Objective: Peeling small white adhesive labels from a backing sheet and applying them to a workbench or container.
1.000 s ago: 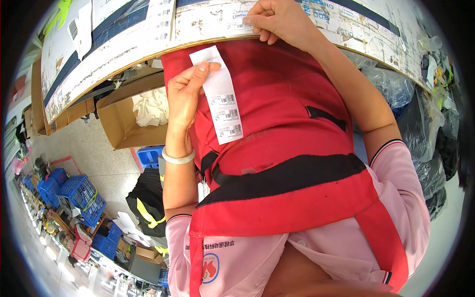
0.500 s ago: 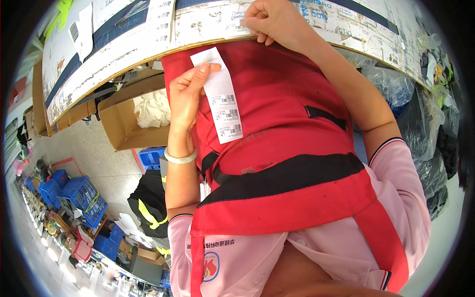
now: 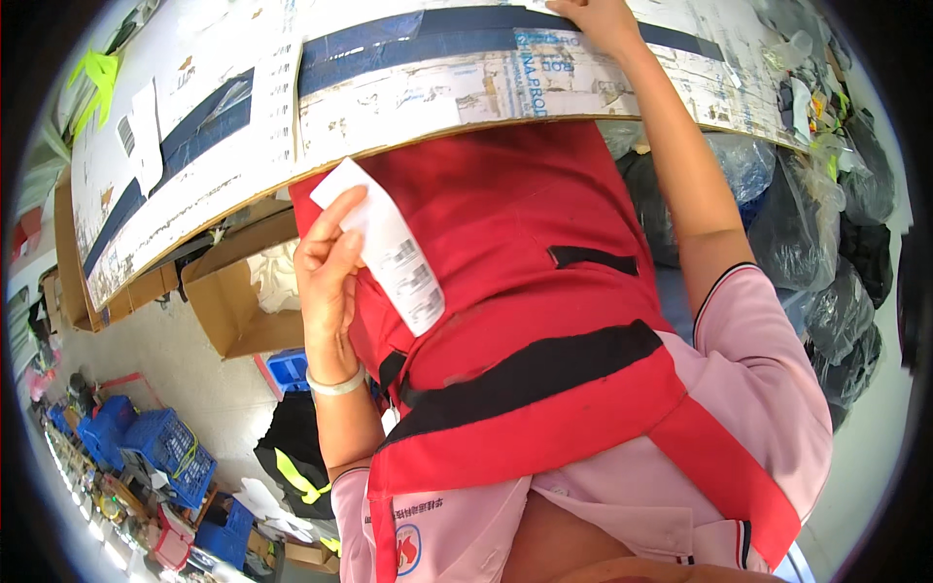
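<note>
My left hand (image 3: 328,274) holds a white paper slip (image 3: 389,248) with printed barcodes, raised in front of my red apron (image 3: 505,291) just below the table's edge. A pale bracelet circles that wrist. My right hand (image 3: 595,17) reaches far up onto the taped cardboard tabletop (image 3: 408,87) and rests there, fingers down on the surface, partly cut off by the frame's top. I cannot see anything held in it.
An open cardboard box (image 3: 238,301) with white cloth stands under the table at left. Blue plastic crates (image 3: 160,447) and a black bag with yellow stripes (image 3: 296,466) lie on the floor. Dark plastic-wrapped bundles (image 3: 826,253) pile up at right.
My right hand has slid farther up onto the tabletop. The left hand with the slip has shifted slightly lower relative to the table edge.
</note>
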`<state>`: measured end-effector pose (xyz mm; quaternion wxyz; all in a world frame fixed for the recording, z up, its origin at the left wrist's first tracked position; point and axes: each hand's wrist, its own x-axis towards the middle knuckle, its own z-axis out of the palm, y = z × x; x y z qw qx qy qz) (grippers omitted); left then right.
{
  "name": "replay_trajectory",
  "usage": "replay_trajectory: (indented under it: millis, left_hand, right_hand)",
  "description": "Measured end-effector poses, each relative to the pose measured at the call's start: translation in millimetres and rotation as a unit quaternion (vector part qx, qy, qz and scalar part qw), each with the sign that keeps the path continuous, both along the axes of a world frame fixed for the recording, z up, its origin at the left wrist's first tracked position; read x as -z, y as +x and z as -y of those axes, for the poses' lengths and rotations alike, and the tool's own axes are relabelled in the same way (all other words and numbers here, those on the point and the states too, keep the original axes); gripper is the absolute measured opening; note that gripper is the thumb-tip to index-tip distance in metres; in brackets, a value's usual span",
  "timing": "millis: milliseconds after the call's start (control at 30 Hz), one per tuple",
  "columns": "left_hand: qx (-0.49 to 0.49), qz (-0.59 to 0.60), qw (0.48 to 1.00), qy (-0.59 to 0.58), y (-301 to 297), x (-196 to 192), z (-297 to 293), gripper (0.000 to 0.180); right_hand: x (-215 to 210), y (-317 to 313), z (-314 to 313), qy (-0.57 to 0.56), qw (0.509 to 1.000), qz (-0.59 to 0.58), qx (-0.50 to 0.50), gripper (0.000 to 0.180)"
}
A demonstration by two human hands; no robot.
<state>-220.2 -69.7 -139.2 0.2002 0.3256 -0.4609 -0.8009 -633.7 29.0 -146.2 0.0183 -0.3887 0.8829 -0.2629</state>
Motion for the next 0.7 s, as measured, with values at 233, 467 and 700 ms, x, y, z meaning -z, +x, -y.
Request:
replay_trajectory:
  millis: [233,467,700]
  left_hand:
    - [0.01,0.06,0.997,-0.051,1.7,3.6,-0.4,0.036]
    - [-0.007,0.053,0.998,-0.021,-3.9,3.6,5.0,0.03]
    - [-0.023,0.057,0.998,-0.005,0.5,4.6,3.0,0.027]
  right_hand:
    - [-21.9,72.5,15.8,-0.111,0.991,0.073,-0.032,0.018]
    - [-24.5,164.3,52.5,-0.083,0.892,-0.009,-0.444,0.021]
    - [-15.8,172.9,68.2,-0.004,0.862,-0.1,-0.496,0.016]
